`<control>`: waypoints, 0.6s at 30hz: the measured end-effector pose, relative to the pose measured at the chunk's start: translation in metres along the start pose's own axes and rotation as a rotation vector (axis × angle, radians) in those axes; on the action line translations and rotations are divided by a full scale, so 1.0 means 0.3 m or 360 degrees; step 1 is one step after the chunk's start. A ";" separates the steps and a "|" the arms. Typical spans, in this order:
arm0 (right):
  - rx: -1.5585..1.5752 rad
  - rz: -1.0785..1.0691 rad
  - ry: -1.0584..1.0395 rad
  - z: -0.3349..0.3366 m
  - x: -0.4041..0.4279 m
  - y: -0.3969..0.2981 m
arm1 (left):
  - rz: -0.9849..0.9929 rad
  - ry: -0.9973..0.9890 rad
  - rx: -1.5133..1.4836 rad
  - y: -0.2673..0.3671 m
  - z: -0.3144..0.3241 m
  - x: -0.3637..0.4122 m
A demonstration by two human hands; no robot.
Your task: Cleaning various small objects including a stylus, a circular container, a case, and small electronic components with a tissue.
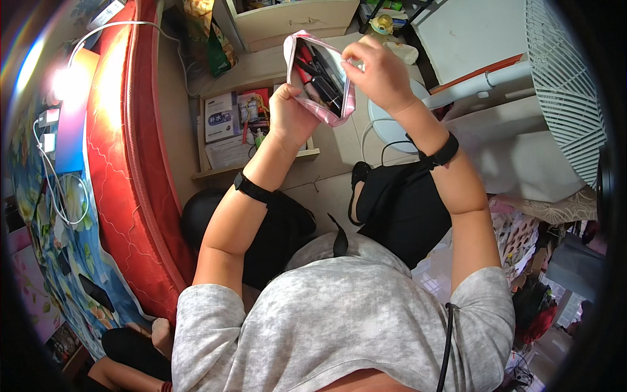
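A pink zipped pouch (345, 105) hangs unzipped in front of me, its mouth facing up. Inside lie several black and red pens or cosmetic sticks (321, 73) and a thicker black tube (325, 92). My left hand (289, 110) grips the pouch's near left side, the thumb on its rim. Fingers of my right hand (374, 71) pinch the rim at the right side, by the zip. Below and left of the pouch, an open drawer (254, 169) holds a white box with printing (220, 117), a red packet and other small items.
A red mattress side (142, 196) runs along the left, with a white cable over it. A white fan (563, 88) with a round base (397, 117) stands right. Another open drawer (299, 19) is at the top. Another person's arm and foot (161, 335) show lower left.
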State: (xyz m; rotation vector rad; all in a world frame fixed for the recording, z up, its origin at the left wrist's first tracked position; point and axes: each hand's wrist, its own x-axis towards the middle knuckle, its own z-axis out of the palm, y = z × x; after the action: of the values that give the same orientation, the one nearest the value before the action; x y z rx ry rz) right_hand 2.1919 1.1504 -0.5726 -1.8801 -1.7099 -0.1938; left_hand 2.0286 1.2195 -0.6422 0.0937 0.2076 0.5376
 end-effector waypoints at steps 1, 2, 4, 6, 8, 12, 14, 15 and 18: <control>0.0000 -0.0001 -0.0001 0.000 -0.005 -0.013 | 0.0048 0.0028 0.0007 0.000 -0.014 0.008; 0.0035 -0.0020 -0.0115 0.001 -0.009 -0.024 | 0.0050 0.0028 0.0007 0.000 -0.029 0.014; 0.0058 -0.0069 -0.0273 0.013 -0.017 -0.026 | 0.0132 -0.0002 0.0171 -0.003 -0.036 0.022; 0.0087 -0.0012 -0.0292 0.018 -0.024 -0.045 | 0.0173 0.0088 0.0142 -0.009 -0.043 0.028; 0.0032 0.0056 -0.0328 0.028 -0.023 -0.059 | 0.0217 0.0175 0.0113 -0.015 -0.049 0.032; -0.0165 0.0443 -0.0811 0.039 -0.008 -0.086 | 0.0113 0.0097 0.0198 -0.050 -0.016 0.010; -0.0179 0.0465 -0.0818 0.056 -0.010 -0.076 | 0.0087 0.0076 0.0247 -0.062 -0.025 0.007; -0.0191 0.0487 -0.0826 0.061 -0.009 -0.074 | 0.0086 0.0074 0.0246 -0.066 -0.018 0.004; -0.0173 0.0569 -0.0962 0.066 -0.005 -0.077 | 0.0051 0.0083 0.0182 -0.082 0.001 -0.010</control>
State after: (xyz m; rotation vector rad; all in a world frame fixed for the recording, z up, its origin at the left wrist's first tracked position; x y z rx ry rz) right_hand 2.1644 1.1593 -0.5821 -2.4553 -1.6976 0.4773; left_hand 2.0385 1.1969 -0.6449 0.1948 0.2881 0.5605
